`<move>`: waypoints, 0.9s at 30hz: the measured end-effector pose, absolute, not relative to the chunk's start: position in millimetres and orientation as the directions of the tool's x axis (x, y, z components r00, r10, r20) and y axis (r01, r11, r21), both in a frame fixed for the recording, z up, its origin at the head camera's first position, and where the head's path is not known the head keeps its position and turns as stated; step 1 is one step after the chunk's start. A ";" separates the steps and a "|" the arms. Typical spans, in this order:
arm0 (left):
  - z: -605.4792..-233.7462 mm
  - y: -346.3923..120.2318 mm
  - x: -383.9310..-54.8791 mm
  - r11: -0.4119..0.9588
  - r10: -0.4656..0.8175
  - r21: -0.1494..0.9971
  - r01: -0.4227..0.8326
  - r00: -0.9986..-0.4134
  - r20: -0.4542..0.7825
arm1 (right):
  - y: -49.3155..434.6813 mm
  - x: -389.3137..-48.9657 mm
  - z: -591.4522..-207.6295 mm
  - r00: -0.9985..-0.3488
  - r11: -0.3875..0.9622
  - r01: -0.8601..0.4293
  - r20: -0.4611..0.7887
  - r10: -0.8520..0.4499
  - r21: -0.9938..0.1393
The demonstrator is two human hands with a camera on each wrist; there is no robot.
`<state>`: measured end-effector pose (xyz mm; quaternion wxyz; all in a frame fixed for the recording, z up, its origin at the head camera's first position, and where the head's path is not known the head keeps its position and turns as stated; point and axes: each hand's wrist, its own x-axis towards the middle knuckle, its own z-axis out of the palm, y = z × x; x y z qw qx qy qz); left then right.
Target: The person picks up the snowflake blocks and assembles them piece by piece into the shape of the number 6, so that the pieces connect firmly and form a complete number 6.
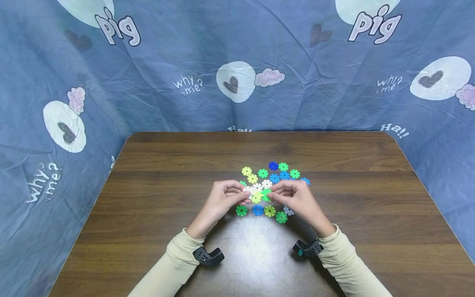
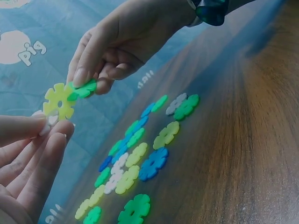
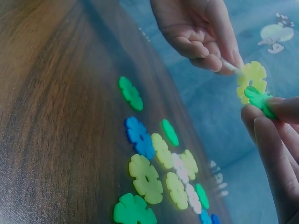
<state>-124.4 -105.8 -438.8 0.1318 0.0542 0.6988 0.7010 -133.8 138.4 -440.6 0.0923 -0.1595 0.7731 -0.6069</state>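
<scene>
Yellow notched disc [image 1: 256, 198], head view: held between my left hand [image 1: 225, 198] and right hand [image 1: 295, 197], above the table [image 1: 167, 198]. Left wrist view: my left hand pinches a white disc [image 2: 53, 120] against the yellow. Right wrist view: my right pinches a green disc [image 3: 259, 101], touching it; I judge slots need squaring, then straight pressure.

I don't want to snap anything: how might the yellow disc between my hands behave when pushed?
The yellow disc looks thin, so probably light. It seems flat between the white piece and green piece, suggesting stiffness. Its notched rim might roll unevenly.
</scene>
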 end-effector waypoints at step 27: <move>-441.7 -107.6 -126.0 -0.036 0.230 0.991 -0.128 -0.966 -0.116 | 139.3 -136.4 -445.4 -0.848 0.152 -0.112 0.014 -0.530 -0.982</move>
